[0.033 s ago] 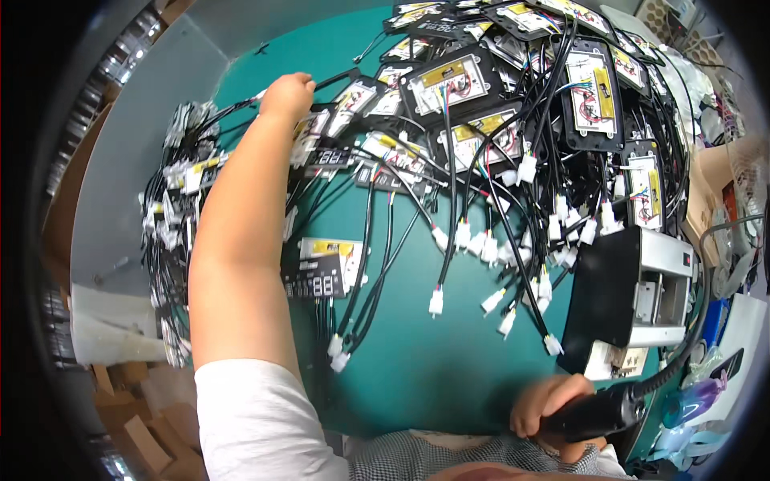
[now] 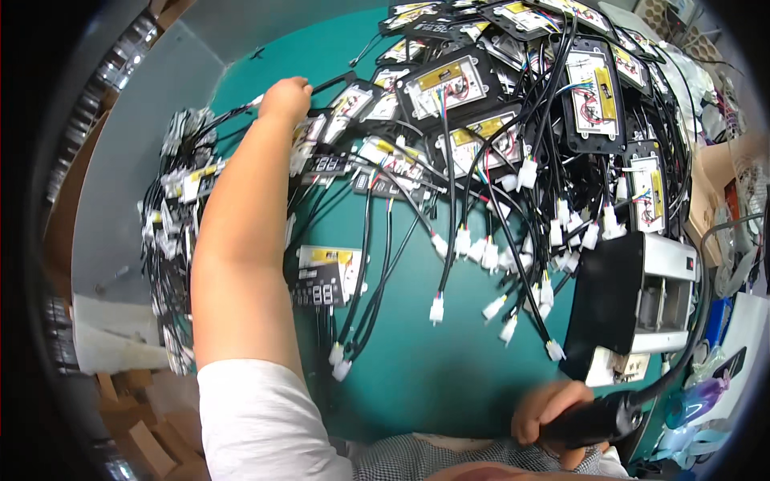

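My left hand (image 2: 285, 101) reaches to the far left of the bench, fingers curled closed; what they hold is hidden. Beside it are cables and the corner of a black frame (image 2: 337, 80). Low on the right, my right hand (image 2: 549, 405) is wrapped around a black corded handheld tool (image 2: 589, 421), probably an electric screwdriver. Under my left forearm lie bundled circuit boards with black cables (image 2: 172, 208). A display board (image 2: 318, 286) with a white-and-yellow board behind it sits just right of that forearm.
Black housings with wired boards (image 2: 593, 92) crowd the far right, their white connectors (image 2: 437, 309) trailing onto the green mat (image 2: 417, 361). A black-and-silver machine (image 2: 630, 297) stands at right. Grey wall panels (image 2: 128, 176) edge the left; cardboard pieces (image 2: 152, 445) lie below.
Both my hands keep nearly the same places and grips; the view shifts slightly. At the right edge, a blurred bare arm has moved up and outward.
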The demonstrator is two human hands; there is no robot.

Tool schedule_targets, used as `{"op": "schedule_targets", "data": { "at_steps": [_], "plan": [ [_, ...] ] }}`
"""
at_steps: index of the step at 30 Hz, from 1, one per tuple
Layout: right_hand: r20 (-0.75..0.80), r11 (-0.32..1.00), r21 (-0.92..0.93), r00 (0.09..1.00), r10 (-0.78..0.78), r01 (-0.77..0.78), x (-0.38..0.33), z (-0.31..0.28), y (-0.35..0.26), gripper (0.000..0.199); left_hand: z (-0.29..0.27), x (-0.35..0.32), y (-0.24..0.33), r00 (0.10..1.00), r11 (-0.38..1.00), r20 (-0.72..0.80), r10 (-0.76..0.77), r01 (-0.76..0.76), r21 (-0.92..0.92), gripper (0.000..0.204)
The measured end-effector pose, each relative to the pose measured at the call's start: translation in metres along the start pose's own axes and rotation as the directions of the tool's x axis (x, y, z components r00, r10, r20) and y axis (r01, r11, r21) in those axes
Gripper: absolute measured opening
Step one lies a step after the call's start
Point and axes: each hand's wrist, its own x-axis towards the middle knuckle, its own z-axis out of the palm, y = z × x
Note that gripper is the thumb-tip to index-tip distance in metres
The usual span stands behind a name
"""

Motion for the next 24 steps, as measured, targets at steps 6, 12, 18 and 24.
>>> {"op": "schedule_targets", "data": {
  "at_steps": [6, 12, 18, 24],
  "plan": [
    [0.005, 0.994, -0.060, 0.996, 0.091, -0.090, -0.007, -0.014, 0.007, 0.060, 0.044, 0.040, -0.008, 0.979, 0.973, 0.179, -0.100, 0.059, 0.223, 0.038],
    [-0.026, 0.983, 0.014, 0.983, 0.184, -0.184, -0.003, 0.000, -0.007, 0.057, -0.001, 0.016, -0.032, 0.996, 0.996, -0.065, -0.068, 0.064, -0.065, 0.033],
    [-0.087, 0.974, 0.021, 0.970, 0.227, -0.226, 0.000, 0.021, -0.015, 0.065, -0.051, -0.020, -0.042, 0.997, 0.961, -0.063, -0.047, 0.028, -0.277, 0.033],
    [0.011, 0.979, -0.058, 0.980, 0.197, -0.196, -0.002, 0.020, -0.012, 0.062, -0.012, -0.034, -0.026, 0.998, 0.944, -0.060, -0.022, 0.001, -0.330, 0.039]
  ]
}}
